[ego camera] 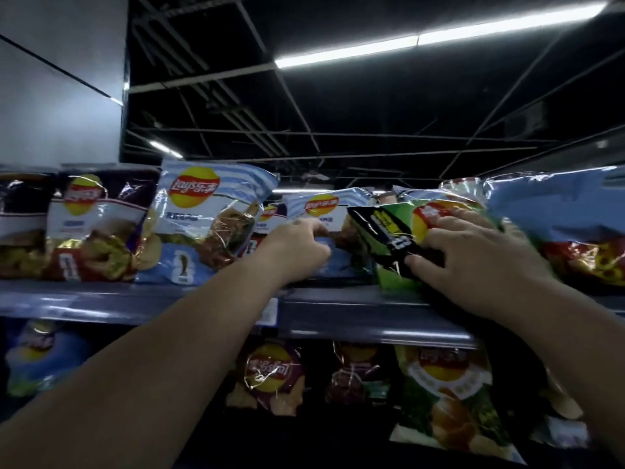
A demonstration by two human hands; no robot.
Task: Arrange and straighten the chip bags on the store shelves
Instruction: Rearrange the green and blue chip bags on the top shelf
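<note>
Chip bags line the top shelf [338, 313], with both arms raised to the middle of the row.

Left grip [297, 245]: fingers curled, thumb below, pinching the left side of a small light-blue bag [324, 204] that stands upright, set back from the shelf edge.

Right grip [473, 252]: fingers spread and fairly straight, laid flat over the front of a green-and-black bag [389, 231]. The thumb rests on the bag's black band. It is pressing, with nothing curled round the bag.

Green-and-black bag: tilted, top corner leaning left toward the small light-blue bag and overlapping its right side. The lower green corner hangs just over the front lip of the shelf. The yellow-and-red logo is partly covered by the fingers.

Left of the left grip: a tall light-blue bag [203, 218], upright, near the shelf edge, standing higher than its neighbours. Between it and the small one, a dark bag sits further back, mostly hidden.

Further left: dark navy bags [94, 225], upright, touching side by side.

Right of the right grip: a blue bag [558, 214], leaning, with a red lower half.

Shelf rail: a small price label [267, 313], print blurred.

Lower shelf, dim: blue bag [37, 353] at left, purple bag [270, 377] in the middle, green bag [449, 394] at right.

Overhead: dark ceiling grid and a lit tube lamp [439, 35].
</note>
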